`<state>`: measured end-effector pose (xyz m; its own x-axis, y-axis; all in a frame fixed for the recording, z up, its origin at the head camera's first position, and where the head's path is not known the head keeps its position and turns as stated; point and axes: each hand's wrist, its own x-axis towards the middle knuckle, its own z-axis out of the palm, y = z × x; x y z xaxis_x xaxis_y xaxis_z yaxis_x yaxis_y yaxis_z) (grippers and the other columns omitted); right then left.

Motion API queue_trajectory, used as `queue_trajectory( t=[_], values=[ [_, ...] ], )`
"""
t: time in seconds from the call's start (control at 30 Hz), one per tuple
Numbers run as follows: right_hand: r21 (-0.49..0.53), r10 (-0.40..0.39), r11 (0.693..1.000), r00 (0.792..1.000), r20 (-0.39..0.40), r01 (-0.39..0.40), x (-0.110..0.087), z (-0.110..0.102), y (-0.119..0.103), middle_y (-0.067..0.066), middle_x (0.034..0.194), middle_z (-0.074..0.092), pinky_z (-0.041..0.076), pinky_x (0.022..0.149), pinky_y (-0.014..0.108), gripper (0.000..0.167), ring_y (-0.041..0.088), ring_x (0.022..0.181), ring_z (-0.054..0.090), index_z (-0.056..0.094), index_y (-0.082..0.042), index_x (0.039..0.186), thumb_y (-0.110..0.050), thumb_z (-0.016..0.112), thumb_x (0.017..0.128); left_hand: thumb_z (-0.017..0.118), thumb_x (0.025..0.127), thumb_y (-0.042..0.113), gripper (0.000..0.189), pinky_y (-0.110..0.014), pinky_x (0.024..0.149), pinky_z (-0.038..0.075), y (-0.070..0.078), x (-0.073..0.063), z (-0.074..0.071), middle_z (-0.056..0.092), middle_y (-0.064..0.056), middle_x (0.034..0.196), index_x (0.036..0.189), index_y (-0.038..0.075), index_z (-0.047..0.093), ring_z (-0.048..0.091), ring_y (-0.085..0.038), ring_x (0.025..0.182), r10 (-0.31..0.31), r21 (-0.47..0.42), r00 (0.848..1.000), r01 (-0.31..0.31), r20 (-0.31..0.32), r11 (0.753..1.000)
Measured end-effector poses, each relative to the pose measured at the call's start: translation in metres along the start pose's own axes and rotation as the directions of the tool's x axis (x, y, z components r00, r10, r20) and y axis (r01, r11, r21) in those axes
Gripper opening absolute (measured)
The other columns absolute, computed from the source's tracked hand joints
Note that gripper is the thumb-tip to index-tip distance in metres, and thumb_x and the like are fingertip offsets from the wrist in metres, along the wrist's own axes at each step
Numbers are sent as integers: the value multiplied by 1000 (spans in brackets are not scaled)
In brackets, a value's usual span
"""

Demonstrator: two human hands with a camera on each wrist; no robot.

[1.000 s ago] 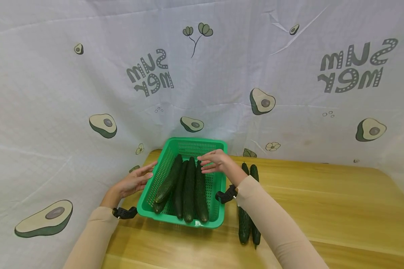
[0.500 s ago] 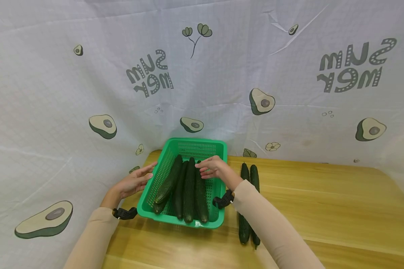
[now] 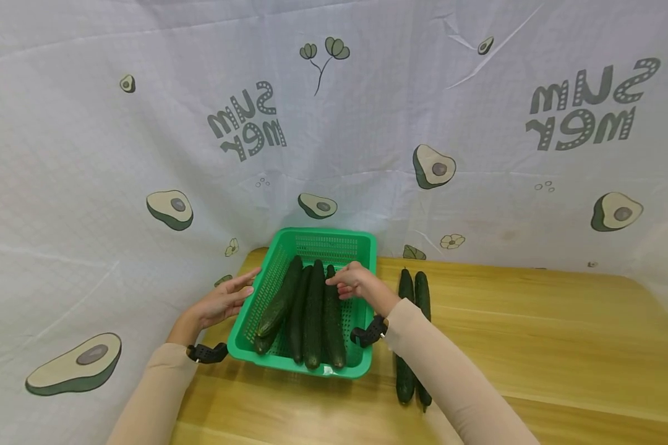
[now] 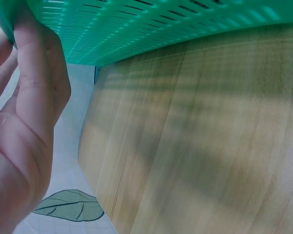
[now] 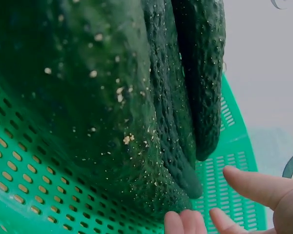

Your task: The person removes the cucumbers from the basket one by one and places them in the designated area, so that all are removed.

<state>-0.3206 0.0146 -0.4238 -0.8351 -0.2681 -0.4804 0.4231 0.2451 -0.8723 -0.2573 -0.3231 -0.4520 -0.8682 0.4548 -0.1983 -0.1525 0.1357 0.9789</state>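
A green plastic basket (image 3: 370, 266) stands on the wooden table, with several dark green cucumbers (image 3: 313, 315) lying lengthwise inside. My left hand (image 3: 222, 303) is at the basket's left side, its extended fingers touching the rim; the left wrist view shows them against the slotted wall (image 4: 136, 29). Over the basket, my right hand (image 3: 356, 281) is at the far end of the rightmost cucumber (image 3: 332, 321). In the right wrist view, its fingertips (image 5: 185, 222) are close to the tip of the nearest cucumber (image 5: 112, 122), and the thumb is spread apart; contact is unclear.
Two more cucumbers (image 3: 405, 371) lie side by side on the table (image 3: 506, 334), right of the basket, partly under my right forearm. A white cloth (image 3: 367, 123) with avocado prints hangs behind the table and along its left side.
My right hand has lowered slightly into the basket and come nearer the far end of the rightmost cucumber. The left hand, basket and cucumbers have stayed in place.
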Motion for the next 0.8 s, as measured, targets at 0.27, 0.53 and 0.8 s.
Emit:
queue_trajectory(
  t=[0.27,0.53,0.8],
  values=[
    [-35,14,999,1000,19,-13,0,-2,3,10,84,43,50,95,50,50,17,61,41,41,9,137,-3,67,95,38,110,13,61,-33,93,52,1,2,0,-7,-17,165,163,19,9,31,-36,142,-1,8,1000,1,2,1000],
    [32,72,997,995,72,-75,0,1,6,40,141,33,47,95,60,83,55,125,45,3,3,157,0,61,98,35,111,9,59,-34,92,53,1,0,1,-7,-17,165,163,19,9,50,-19,130,-6,-6,1000,6,2,1000],
    [91,95,990,989,114,-105,-1,8,11,45,148,20,38,103,62,85,59,135,28,-3,3,157,8,58,97,37,110,11,60,-34,90,54,1,0,1,-5,-15,165,163,20,10,52,-19,128,-7,-4,1000,7,-8,1000]
  ],
)
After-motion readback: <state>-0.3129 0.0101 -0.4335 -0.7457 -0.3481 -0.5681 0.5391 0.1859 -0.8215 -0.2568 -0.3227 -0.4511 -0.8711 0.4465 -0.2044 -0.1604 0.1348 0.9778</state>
